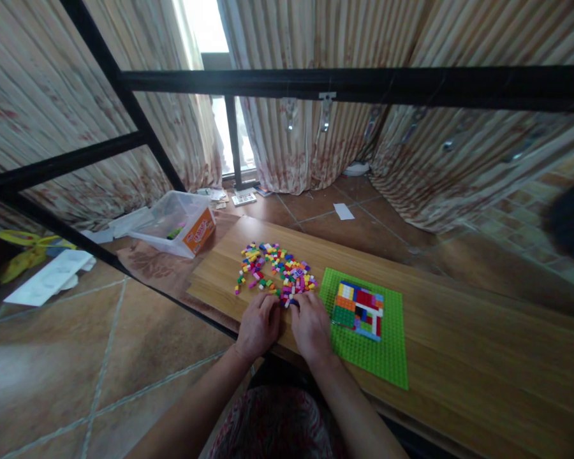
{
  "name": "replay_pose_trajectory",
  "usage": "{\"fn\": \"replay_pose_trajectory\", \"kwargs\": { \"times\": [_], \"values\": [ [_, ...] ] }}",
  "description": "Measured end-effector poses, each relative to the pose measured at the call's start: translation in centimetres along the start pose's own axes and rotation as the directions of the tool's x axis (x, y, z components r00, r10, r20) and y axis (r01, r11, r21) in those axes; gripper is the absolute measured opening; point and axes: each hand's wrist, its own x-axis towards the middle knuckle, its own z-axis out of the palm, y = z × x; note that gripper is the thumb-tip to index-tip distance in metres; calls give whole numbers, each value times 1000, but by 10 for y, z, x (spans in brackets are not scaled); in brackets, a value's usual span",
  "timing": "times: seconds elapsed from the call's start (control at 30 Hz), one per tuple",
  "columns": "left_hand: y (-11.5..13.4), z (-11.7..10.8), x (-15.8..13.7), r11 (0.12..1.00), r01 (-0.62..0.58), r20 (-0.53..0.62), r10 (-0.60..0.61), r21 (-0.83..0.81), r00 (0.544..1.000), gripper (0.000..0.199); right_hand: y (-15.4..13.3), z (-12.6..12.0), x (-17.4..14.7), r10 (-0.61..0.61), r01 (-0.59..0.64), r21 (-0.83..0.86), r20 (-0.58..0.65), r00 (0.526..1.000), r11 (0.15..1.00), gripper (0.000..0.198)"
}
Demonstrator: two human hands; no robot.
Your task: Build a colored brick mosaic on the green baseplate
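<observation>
My left hand [259, 324] rests at the near edge of a pile of small coloured toy bricks [287, 268], its fingers curled down; whatever they hold is hidden. Close beside it, my right hand [312, 324] is closed with its fingertips at a small dark blue brick [294, 303], which it appears to pinch. To the right of that hand lies a green studded baseplate [387, 363]. A low block of joined bricks [344, 315] in orange, green, red, white, yellow and blue sits on it, with a gap near its middle.
The bricks lie on a long wooden bench top [459, 331]. Beyond its left end stands a clear plastic bin [172, 220] with an orange label. A black metal frame [316, 81] crosses in front of striped curtains [287, 146]. White foam pieces [52, 277] lie on the tiled floor.
</observation>
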Motion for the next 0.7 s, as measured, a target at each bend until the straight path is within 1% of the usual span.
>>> {"fn": "replay_pose_trajectory", "kwargs": {
  "times": [0.07,0.17,0.27,0.33,0.43,0.53,0.57,0.63,0.7],
  "values": [
    [0,0,0,1000,-5,-5,5,5,1000,13,-1,0,1,5,-5,17,-5,1000,1000,18],
    [-1,0,1,1000,-16,-15,17,11,1000,14,-5,-9,1,4,0,104,-39,999,995,20],
    [-2,0,1,1000,-17,-17,17,22,1000,14,-8,-29,-5,46,-30,217,-69,997,976,21],
    [-2,1,1,999,-13,-19,14,34,1000,14,-3,-47,-13,89,-63,270,-83,993,961,22],
    [-2,1,2,998,-17,-19,18,54,1000,14,21,-75,-30,169,-129,257,-141,975,958,23],
    [-1,0,3,997,-26,-18,28,72,999,14,61,-96,-45,225,-183,199,-216,950,963,26],
    [-1,0,3,997,-26,-20,28,78,999,14,75,-101,-47,240,-200,178,-243,940,963,27],
    [-1,0,3,996,-22,-21,24,85,999,15,96,-106,-48,249,-221,136,-249,936,966,29],
    [-2,0,4,996,-16,-21,18,92,1000,15,108,-107,-45,239,-220,102,-239,941,970,31]
  ]
}}
